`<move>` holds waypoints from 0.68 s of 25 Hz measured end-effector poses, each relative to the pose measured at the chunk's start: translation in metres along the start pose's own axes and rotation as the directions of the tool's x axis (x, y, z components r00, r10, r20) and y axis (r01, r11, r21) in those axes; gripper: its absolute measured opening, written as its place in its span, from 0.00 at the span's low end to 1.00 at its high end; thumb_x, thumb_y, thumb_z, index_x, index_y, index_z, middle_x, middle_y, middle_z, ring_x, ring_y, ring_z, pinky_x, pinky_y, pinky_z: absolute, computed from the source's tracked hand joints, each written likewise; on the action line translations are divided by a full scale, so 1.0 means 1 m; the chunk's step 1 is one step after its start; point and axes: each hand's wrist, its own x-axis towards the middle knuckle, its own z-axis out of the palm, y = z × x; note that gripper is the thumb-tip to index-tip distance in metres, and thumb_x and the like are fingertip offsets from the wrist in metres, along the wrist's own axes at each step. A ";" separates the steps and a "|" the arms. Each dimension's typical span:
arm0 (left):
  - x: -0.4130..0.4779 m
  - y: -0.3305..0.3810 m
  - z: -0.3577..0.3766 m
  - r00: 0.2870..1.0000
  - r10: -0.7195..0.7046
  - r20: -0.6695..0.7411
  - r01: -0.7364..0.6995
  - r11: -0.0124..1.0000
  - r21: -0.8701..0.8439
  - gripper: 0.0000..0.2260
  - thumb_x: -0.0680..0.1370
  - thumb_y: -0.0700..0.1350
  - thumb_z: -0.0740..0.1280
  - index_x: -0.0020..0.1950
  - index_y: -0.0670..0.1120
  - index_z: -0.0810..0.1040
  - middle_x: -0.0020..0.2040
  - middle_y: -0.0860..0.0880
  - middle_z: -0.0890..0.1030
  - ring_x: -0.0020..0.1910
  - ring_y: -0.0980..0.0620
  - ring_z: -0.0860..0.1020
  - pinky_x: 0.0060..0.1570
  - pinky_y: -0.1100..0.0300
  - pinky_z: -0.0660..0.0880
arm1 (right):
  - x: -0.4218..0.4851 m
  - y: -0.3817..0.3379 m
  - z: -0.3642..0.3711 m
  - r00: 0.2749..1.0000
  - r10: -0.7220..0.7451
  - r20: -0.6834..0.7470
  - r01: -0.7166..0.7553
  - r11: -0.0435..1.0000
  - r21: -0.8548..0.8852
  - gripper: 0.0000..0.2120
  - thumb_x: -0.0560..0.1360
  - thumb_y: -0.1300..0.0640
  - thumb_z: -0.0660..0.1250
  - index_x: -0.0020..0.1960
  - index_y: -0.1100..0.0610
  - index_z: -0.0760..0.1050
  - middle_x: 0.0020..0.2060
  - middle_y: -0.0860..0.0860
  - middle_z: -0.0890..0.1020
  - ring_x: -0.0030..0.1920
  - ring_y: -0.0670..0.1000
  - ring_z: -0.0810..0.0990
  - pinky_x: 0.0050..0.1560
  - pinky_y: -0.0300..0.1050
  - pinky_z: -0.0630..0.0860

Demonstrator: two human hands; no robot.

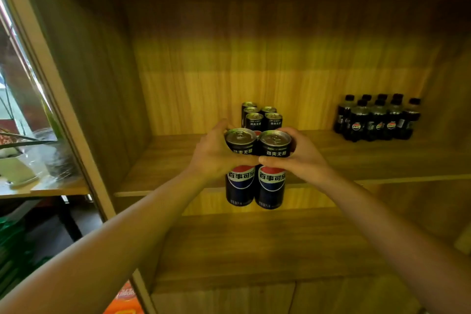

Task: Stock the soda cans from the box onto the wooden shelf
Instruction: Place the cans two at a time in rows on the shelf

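Observation:
I hold a cluster of black soda cans with red-and-blue logos in front of the wooden shelf [178,160]. My left hand [211,158] grips the left can [240,181] and my right hand [300,158] grips the right can [271,186]. A third can peeks between them. The held cans hang in the air just before the shelf's front edge, their bottoms below the board. Several matching cans [262,116] stand in two rows at the back of the shelf, directly behind my hands. The box is not in view.
A pack of small dark soda bottles [377,120] stands at the right back of the same shelf. Another shelf board [254,250] lies below. Left of the cabinet side wall is a table with plastic wrap and containers [30,160]. An orange package [125,301] lies at the bottom.

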 end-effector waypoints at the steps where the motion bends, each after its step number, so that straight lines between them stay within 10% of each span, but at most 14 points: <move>1: 0.010 0.001 0.002 1.000 -0.003 -0.005 0.003 1.000 -0.018 0.29 0.55 0.52 0.78 0.50 0.47 0.71 0.48 0.50 0.80 0.49 0.49 0.80 0.50 0.47 0.79 | 0.007 0.000 -0.003 1.000 0.010 -0.021 -0.010 1.000 0.007 0.29 0.60 0.57 0.78 0.57 0.54 0.69 0.44 0.40 0.75 0.44 0.37 0.74 0.39 0.30 0.68; 7: 0.065 -0.006 0.034 0.999 -0.015 -0.050 0.010 0.996 -0.090 0.25 0.56 0.48 0.79 0.48 0.48 0.72 0.46 0.51 0.79 0.50 0.49 0.79 0.51 0.51 0.78 | 0.061 0.029 -0.023 0.993 0.081 -0.083 -0.084 0.996 -0.035 0.34 0.58 0.54 0.79 0.59 0.58 0.68 0.59 0.53 0.77 0.57 0.52 0.77 0.53 0.46 0.75; 17: 0.140 -0.039 0.091 0.976 -0.168 -0.139 0.153 0.982 -0.110 0.25 0.60 0.42 0.79 0.51 0.46 0.71 0.49 0.49 0.77 0.49 0.52 0.76 0.47 0.58 0.73 | 0.139 0.101 -0.043 0.994 0.109 0.006 -0.108 0.993 -0.039 0.31 0.60 0.59 0.78 0.58 0.61 0.67 0.59 0.56 0.77 0.55 0.51 0.75 0.46 0.38 0.71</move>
